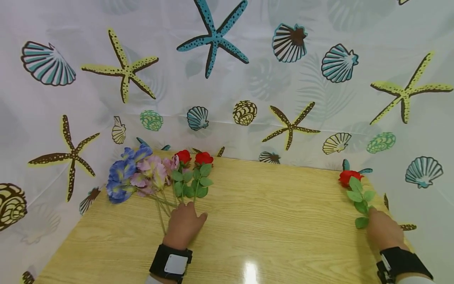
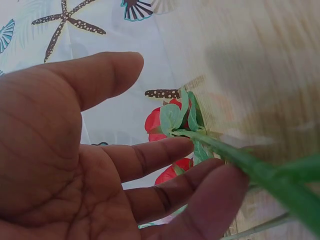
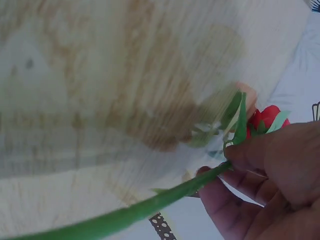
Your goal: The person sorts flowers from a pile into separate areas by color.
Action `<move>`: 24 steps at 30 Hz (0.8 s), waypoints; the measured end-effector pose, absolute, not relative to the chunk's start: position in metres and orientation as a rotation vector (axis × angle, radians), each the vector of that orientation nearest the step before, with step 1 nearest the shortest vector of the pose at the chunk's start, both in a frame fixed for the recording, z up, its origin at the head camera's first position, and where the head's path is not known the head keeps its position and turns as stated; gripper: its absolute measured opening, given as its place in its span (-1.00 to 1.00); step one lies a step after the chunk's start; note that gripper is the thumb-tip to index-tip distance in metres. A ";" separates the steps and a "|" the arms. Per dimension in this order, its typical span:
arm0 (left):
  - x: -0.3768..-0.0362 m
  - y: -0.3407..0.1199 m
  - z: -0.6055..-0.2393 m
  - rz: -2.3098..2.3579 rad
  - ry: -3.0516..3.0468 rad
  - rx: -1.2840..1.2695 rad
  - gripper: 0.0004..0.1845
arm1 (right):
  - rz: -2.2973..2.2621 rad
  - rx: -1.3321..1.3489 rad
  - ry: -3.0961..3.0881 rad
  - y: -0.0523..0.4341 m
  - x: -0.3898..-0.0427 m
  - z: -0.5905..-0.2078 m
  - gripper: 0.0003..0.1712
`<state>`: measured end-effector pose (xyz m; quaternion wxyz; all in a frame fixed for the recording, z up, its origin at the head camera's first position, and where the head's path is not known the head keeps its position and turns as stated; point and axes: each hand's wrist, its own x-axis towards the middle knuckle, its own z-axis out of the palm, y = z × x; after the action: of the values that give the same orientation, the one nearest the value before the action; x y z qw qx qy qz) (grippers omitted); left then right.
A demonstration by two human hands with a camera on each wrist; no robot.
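On the left of the table, my left hand rests at the stems of two red artificial roses. In the left wrist view its thumb stands apart, and its extended fingers touch a green stem. At the right side, my right hand pinches the stem of a single red rose with green leaves. The right wrist view shows that stem between thumb and fingers, the red bloom just beyond the hand.
Beside the two roses lie pink flowers and blue flowers, their stems crossing toward the left hand. The wood-grain table spans between the hands. A white curtain printed with starfish and shells stands behind and at both sides.
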<state>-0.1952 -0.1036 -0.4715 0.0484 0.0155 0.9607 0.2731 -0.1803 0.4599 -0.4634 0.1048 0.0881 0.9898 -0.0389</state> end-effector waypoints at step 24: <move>-0.193 -0.105 -0.478 0.975 2.994 0.312 -0.70 | -0.144 0.167 3.007 0.414 -0.179 -0.461 -0.04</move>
<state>-0.1926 -0.1049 -0.4782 -0.0114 0.0986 0.9461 0.3082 -0.1790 0.4137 -0.4610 0.0632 0.0551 0.9953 -0.0476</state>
